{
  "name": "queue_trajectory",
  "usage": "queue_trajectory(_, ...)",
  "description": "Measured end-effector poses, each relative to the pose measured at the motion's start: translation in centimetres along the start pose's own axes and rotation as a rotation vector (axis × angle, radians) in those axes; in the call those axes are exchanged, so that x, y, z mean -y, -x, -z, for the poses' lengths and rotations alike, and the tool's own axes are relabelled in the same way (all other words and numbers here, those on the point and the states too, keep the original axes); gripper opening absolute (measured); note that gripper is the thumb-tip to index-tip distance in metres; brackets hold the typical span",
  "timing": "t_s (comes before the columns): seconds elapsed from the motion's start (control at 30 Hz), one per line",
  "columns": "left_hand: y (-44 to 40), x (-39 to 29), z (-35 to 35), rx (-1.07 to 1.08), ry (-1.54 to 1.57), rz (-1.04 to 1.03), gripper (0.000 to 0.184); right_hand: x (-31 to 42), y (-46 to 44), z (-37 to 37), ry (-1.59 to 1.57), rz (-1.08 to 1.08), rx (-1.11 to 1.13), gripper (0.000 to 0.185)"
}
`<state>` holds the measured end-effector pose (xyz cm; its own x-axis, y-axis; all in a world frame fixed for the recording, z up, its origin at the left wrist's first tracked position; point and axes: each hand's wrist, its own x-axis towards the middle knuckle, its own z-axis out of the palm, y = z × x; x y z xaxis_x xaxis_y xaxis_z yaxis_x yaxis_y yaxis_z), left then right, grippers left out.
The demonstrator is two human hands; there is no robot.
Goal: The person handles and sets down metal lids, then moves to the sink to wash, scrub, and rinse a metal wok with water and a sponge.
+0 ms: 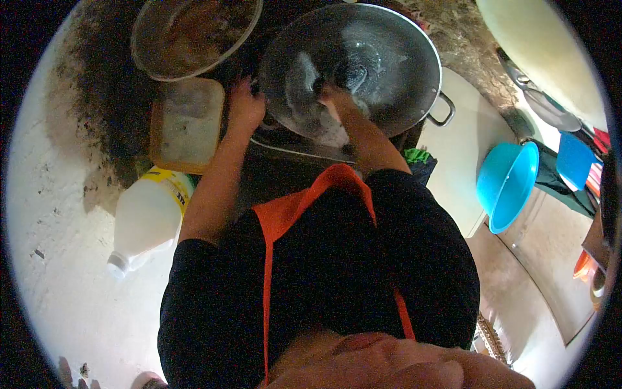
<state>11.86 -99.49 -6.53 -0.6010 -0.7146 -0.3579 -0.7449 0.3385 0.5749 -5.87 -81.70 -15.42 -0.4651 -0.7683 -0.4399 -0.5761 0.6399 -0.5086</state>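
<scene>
A large round metal pan (395, 84) with a side handle is tilted in front of me, its inside wet and streaked with suds. My right hand (335, 100) is inside it, fingers curled round something dark and small that I cannot make out. At the pan's left edge my left hand (247, 104) is closed near the rim, where the handle on that side is hidden. Beneath the pan shows the rim of another vessel (298, 150). A rectangular tub (188, 123) with cloudy contents stands left of my left hand.
A round basin (197, 39) lies at the upper left. Below the tub is a white plastic jug (149, 211) with a yellow label. On the right are a pale tabletop (453, 142), a turquoise bowl (508, 185) and a blue container (575, 160).
</scene>
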Motion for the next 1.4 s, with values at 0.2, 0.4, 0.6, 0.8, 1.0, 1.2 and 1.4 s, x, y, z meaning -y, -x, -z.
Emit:
queue_trajectory(0.2, 0.6, 0.2, -0.5, -0.023, -0.027, -0.044, 0.052, -7.1, 7.3, 4.6, 0.895, 0.034, -0.025, 0.052)
queue_trajectory(0.4, 0.2, 0.1, -0.4, -0.069, 0.013, -0.052, 0.05, 3.5, 4.7, -6.4, 0.071, -0.623, -0.285, 0.063)
queue_trajectory(0.6, 0.6, 0.1, -0.5, -0.094, -0.023, -0.088, 0.047, 12.6, -7.4, -2.2, -0.613, -0.444, -0.38, 0.055)
queue_trajectory(0.8, 0.1, 0.4, -1.0, -0.11, -0.097, -0.184, 0.053, 8.9, -6.9, 7.6, -1.006, -0.476, -1.128, 0.053)
queue_trajectory(1.0, 0.3, -0.7, -0.1, 0.036, -0.071, -0.004, 0.057, 11.0, -6.1, 0.8, -0.024, 0.005, -0.484, 0.052)
queue_trajectory(1.2, 0.9, -0.6, 0.1, 0.003, 0.006, -0.066, 0.052, 6.5, -5.6, 3.5, 0.008, -0.074, -0.678, 0.05)
queue_trajectory(1.4, -0.3, 0.2, -1.0, -0.076, -0.005, -0.118, 0.053, 5.2, -1.0, -4.8, 0.21, 0.262, -0.161, 0.049)
